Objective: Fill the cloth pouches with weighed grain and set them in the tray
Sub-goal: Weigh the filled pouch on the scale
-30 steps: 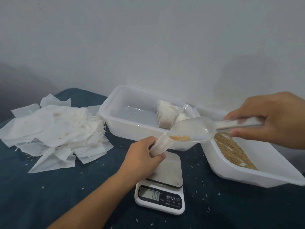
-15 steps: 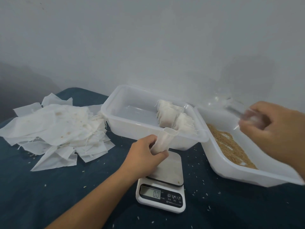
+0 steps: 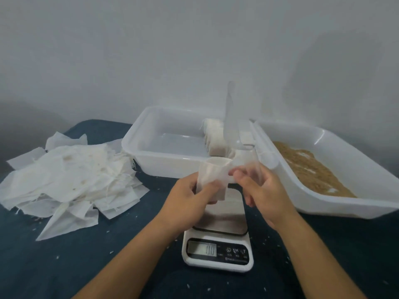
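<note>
- Head view shows both hands meeting at centre frame, just above the scale [image 3: 218,242], working on one cloth pouch [image 3: 212,180].
- The left hand [image 3: 190,196] grips the pouch's lower body, fingers curled round it from the left, thumb across the front.
- The right hand [image 3: 262,187] pinches the pouch's upper right edge with fingertips; the pouch mouth stands open and faces up.
- A clear scoop [image 3: 234,130] shows as a blurred shape rising above the right hand. Whether that hand also holds its handle I cannot tell.
- My reading of the step: the pouch has taken its grain and is being handled at the mouth, before weighing or closing. The scale platform is bare and its display seems to read zero.
- The next move likely calls for setting the pouch down upright on the platform, just below the hands, without spilling through the open mouth, or for drawing it shut.
- The tray [image 3: 138,147] sits at upper centre, behind the hands, with a few filled pouches [image 3: 216,139] standing at its right end; the rest of its floor is free.
- The grain tub [image 3: 345,203], tilted, fills the right of the frame, with brown grain [image 3: 306,167] inside.
- A heap of empty pouches [image 3: 69,180] lies at the left on the dark blue cloth, well apart from the hands.
</note>
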Tool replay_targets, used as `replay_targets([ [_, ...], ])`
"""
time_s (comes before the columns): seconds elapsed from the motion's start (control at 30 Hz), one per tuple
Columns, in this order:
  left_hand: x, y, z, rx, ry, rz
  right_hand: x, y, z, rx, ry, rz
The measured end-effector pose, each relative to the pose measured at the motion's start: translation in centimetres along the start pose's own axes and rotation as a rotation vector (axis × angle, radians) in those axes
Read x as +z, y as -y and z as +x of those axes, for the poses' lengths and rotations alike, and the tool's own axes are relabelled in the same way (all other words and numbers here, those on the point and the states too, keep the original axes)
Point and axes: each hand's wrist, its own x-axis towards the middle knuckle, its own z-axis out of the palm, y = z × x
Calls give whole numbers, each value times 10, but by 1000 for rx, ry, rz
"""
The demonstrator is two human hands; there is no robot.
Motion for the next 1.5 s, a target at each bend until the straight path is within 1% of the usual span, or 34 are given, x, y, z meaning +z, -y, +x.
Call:
replay_targets([
  [0.03, 0, 3, 2, -18, -52, 20, -2, -5, -2, 23, -3, 25],
  [0.07, 0, 6, 3, -38, -113, 36, -6, -8, -5, 62, 33, 83],
  [0.1, 0, 8, 4, -53, -173, 40, -10, -11, -9, 108, 111, 166],
  [0.17, 0, 10, 6, -66, -264, 28, -15, -13, -19, 199, 332, 312],
  [0.23, -1, 11, 7, -63, -317, 26, -16, -13, -25, 272, 493, 327],
  [0.3, -3, 12, 7, -60, -337, 26, -16, -13, -26, 311, 535, 268],
  [0.33, -4, 12, 7, -60, -340, 24, -16, -12, -25, 326, 509, 241],
  [0.4, -5, 12, 7, -59, -350, 20, -19, -11, -23, 326, 371, 191],
  [0.5, -5, 12, 7, -69, -364, 19, -28, -11, -18, 224, 100, -14],
  [0.53, -4, 12, 7, -74, -360, 17, -29, -11, -17, 182, 52, -49],
  [0.57, -4, 13, 7, -77, -351, 16, -29, -11, -17, 141, 28, -34],
  [0.63, -3, 12, 7, -74, -312, 19, -23, -13, -17, 95, -10, 59],
  [0.7, 0, 11, 5, -62, -217, 27, -15, -14, -17, 62, -35, 105],
  [0.77, 4, 8, 1, -34, -85, 31, -10, -15, -17, 38, -24, 99],
  [0.83, 7, 7, -2, 0, 7, 85, -8, -15, -17, 11, -2, 69],
  [0.93, 10, 5, -7, 55, 95, 206, -5, -13, -19, -86, -1, 23],
  [1.0, 11, 4, -8, 64, 135, 207, -3, -15, -20, -171, 1, 21],
  [1.07, 10, 5, -9, 73, 158, 203, -3, -15, -20, -194, 2, 42],
  [1.17, 8, 3, -8, 140, 137, 259, -4, -15, -20, -199, 6, 83],
  [1.27, 5, 3, -6, 134, 54, 241, -5, -18, -18, -170, -43, 60],
  [1.33, 4, 6, -4, 89, -2, 261, -5, -22, -16, -132, -95, -32],
  [1.4, 3, 10, -2, 61, -58, 302, -5, -26, -14, -96, -136, -183],
  [1.5, 2, 13, 1, 47, -123, 348, -3, -31, -13, -96, -183, -350],
])
